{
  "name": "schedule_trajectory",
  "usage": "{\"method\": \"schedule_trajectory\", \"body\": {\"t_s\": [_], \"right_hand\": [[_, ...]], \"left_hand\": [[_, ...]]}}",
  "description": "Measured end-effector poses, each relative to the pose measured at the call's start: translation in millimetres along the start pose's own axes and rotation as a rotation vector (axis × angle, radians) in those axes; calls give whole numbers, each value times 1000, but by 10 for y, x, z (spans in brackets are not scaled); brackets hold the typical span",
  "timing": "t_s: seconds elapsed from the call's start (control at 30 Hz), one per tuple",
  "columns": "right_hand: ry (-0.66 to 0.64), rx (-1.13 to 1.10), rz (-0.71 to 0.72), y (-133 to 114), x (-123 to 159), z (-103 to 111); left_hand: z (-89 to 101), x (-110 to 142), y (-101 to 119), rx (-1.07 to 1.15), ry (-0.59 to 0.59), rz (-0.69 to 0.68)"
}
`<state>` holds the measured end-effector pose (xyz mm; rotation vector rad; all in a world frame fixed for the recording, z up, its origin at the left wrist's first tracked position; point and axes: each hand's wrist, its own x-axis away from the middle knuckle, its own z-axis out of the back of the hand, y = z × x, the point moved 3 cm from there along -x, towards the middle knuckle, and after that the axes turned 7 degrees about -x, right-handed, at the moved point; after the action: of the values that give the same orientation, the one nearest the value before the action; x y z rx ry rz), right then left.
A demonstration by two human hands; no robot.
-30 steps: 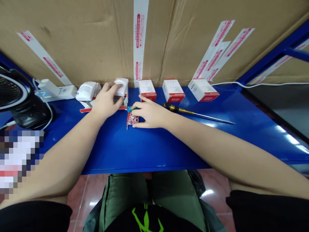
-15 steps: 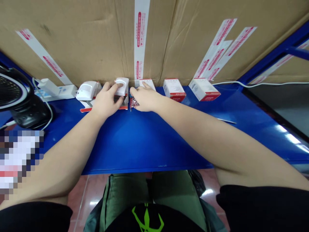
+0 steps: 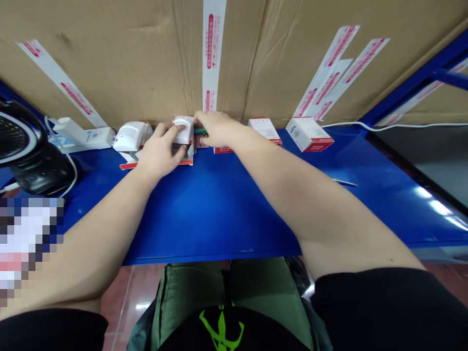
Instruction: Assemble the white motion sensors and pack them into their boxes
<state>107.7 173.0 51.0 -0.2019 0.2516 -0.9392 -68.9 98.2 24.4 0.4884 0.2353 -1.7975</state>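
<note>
My left hand has its fingers on a rounded white motion sensor and its thumb lower, by the open box under it. That box's red-edged flap shows below. Just to the right, my right hand reaches to the back of the table, fingers curled around a small item with green and red parts; its exact kind is too small to make out. A second white motion sensor sits on another box to the left. Partly behind my right wrist is a red-and-white box.
Two more red-and-white boxes, one nearer and one farther right, stand along the cardboard wall. A black fan and a power strip are at left. A thin metal tool lies on the blue table.
My right hand has moved up toward the wall, uncovering the red front of the box beside it. My left hand stays on the sensor.
</note>
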Motion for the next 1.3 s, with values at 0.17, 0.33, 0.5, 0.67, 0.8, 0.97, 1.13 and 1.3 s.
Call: {"method": "schedule_trajectory", "body": {"t_s": [0.17, 0.33, 0.5, 0.67, 0.8, 0.97, 1.13, 1.3], "right_hand": [[122, -6, 156, 345, 349, 152], [76, 26, 155, 489, 667, 66], [46, 59, 124, 437, 805, 27], [-8, 101, 247, 465, 917, -63], [37, 50, 208, 538, 954, -97], [35, 42, 217, 549, 950, -129], [75, 34, 295, 573, 985, -173], [154, 81, 342, 525, 1050, -137]], "left_hand": [[-47, 12, -39, 14, 28, -31], [-93, 3, -81, -12, 77, -58], [6, 0, 90, -69, 137, -102], [-19, 30, 443, -58, 8, -315], [-123, 35, 592, -64, -52, -408], [-223, -38, 648, -120, -94, -402], [-282, -187, 750, -105, -167, -407], [-246, -289, 847, -135, -176, -383]]}}
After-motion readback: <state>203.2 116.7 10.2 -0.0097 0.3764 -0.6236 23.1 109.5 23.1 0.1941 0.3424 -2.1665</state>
